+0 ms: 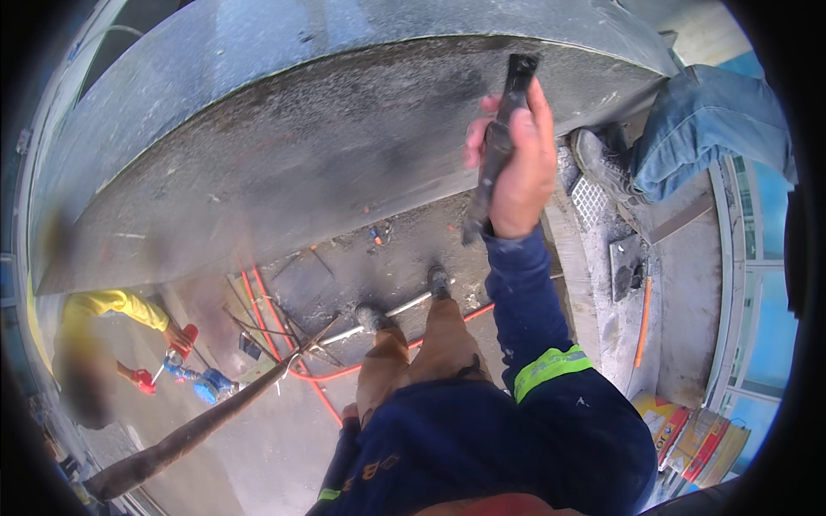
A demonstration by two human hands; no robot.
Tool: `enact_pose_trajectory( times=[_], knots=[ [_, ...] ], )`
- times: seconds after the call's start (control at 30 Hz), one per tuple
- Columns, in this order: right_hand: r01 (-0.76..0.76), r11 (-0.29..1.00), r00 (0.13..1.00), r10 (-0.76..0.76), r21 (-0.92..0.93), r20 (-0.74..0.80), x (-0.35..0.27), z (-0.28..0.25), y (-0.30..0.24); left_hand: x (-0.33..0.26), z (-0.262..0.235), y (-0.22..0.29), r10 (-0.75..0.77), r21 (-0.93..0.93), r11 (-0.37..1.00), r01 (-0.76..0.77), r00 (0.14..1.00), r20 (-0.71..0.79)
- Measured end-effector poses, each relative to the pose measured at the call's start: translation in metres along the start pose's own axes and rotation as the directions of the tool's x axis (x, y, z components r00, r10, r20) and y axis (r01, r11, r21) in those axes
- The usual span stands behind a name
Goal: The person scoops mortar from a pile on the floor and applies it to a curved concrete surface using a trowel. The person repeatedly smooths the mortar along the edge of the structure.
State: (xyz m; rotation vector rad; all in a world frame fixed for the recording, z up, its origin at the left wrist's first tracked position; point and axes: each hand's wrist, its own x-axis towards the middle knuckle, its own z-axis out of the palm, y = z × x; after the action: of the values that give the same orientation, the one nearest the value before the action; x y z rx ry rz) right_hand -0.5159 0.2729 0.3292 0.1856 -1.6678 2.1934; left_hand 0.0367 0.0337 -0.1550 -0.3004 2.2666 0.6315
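Note:
My right hand (527, 172) is raised in front of the grey concrete face (361, 138), fingers wrapped round a dark, narrow hand tool (497, 155). The tool has a black squared upper end, and its lower end points down past my wrist; its exact kind does not show. It looks apart from the concrete, though the gap is hard to judge. My left hand (350, 412) hangs low beside my thigh, mostly hidden behind the sleeve and leg, so its fingers cannot be made out.
A yellow-sleeved co-worker (112, 305) at the left grips a blue power tool (209, 384) with red handles. Orange-red pipes (335, 376), thin rods and a long brown pole (198, 421) cross the floor area. Another person's jeans leg (714, 129) is at the right, above stacked bags (697, 434).

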Motion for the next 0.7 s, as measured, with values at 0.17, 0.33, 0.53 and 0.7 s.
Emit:
enact_pose_trajectory(
  times=[0.17, 0.33, 0.53, 0.7],
  knots=[
    [-0.406, 0.659, 0.912, 0.243, 0.633, 0.331, 0.004, -0.043, -0.006, 0.007, 0.015, -0.004, 0.032, -0.021, 0.999, -0.032, 0.999, -0.007],
    [-0.473, 0.65, 0.863, 0.206, 0.595, 0.462, 0.007, -0.068, -0.003, 0.007, 0.002, 0.002, 0.059, 0.037, 0.998, -0.059, 0.998, -0.004],
    [0.079, 0.996, 0.996, -0.076, -0.053, 0.054, 0.018, -0.076, 0.011, 0.014, -0.012, -0.011, -0.012, 0.107, 0.994, 0.006, 0.998, 0.058],
    [0.543, 0.526, 0.709, -0.704, -0.655, 0.023, 0.056, -0.068, 0.088, 0.006, -0.022, 0.003, -0.104, 0.171, 0.982, 0.08, 0.986, 0.13]
  ],
)
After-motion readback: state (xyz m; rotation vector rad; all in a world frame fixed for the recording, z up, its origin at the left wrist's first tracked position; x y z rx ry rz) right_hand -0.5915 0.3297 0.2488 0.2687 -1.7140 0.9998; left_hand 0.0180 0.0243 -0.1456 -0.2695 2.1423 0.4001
